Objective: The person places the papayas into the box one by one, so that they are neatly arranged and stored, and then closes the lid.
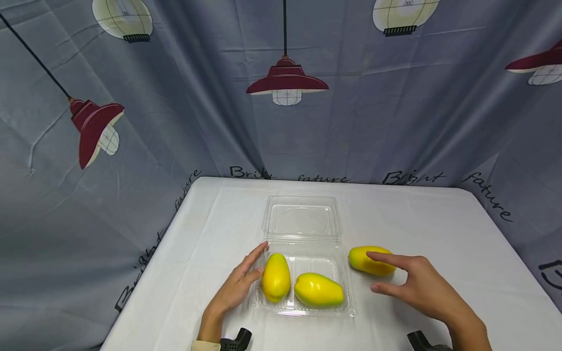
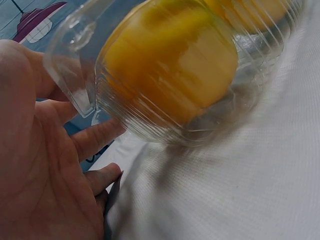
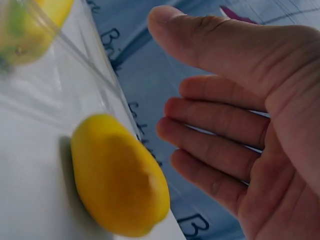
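Observation:
A clear plastic clamshell container (image 1: 302, 312) lies on the table with its lid folded back. Inside its base are two yellow mangoes, one upright at the left (image 1: 276, 278) and one lying sideways (image 1: 319, 290). My left hand (image 1: 237, 285) is at the container's left side, fingers extended along the rim; in the left wrist view the fingers (image 2: 97, 140) reach beside and under the clear wall. A third mango (image 1: 369, 260) lies on the table to the right of the container. Above and beside it, my right hand (image 1: 414, 282) is spread, thumb apart from the fingers, holding nothing.
The open lid (image 1: 302, 218) lies flat behind the base. A white cloth covers the table (image 1: 421, 219). Grey-blue curtains (image 1: 281, 141) printed with lamps and lettering hang around the table's back and sides.

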Tool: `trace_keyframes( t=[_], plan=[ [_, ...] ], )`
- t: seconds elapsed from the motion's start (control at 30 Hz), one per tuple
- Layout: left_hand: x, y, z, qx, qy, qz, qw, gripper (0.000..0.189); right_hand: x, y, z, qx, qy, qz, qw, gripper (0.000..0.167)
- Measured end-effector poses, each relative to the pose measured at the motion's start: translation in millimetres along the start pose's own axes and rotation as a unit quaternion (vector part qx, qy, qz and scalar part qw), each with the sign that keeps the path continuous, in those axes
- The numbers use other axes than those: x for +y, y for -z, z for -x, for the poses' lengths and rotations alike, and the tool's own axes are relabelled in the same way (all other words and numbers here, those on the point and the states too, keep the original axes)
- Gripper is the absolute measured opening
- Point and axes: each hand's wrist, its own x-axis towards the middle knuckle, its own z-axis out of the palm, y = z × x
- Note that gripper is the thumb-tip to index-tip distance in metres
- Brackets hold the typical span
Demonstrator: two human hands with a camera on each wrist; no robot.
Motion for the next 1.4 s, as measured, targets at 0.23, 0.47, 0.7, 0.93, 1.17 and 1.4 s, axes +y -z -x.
trace_keyframes(
  t=[0.23, 0.47, 0.7, 0.93, 1.17, 1.4],
  plan=[
    [-0.1, -0.3, 0.1, 0.004, 0.003, -0.001, 1.0, 0.064, 23, 6, 7.2, 0.035, -0.008, 0.011, 0.9993, 0.07],
    [0.0, -0.2, 0.2, 0.004, 0.007, -0.003, 1.0, 0.064, 42, 13, 13.5, 0.036, -0.041, 0.018, 0.9984, 0.072],
    [0.7, 0.1, 0.4, 0.005, 0.005, -0.005, 1.0, 0.064, 59, 15, 13.3, 0.045, -0.045, -0.014, 0.9978, 0.066],
    [0.5, 0.0, 0.3, 0.003, 0.008, -0.005, 1.0, 0.063, 72, 7, 9.8, 0.042, -0.043, -0.056, 0.9966, 0.063],
    [0.6, -0.6, 0.4, 0.005, 0.009, -0.004, 0.9999, 0.063, 79, -5, 3.0, 0.049, -0.05, -0.059, 0.9958, 0.067],
    [0.4, -0.6, 0.3, 0.005, 0.01, -0.002, 0.9999, 0.063, 83, -17, -1.2, 0.058, -0.029, -0.08, 0.9947, 0.065]
  ],
)
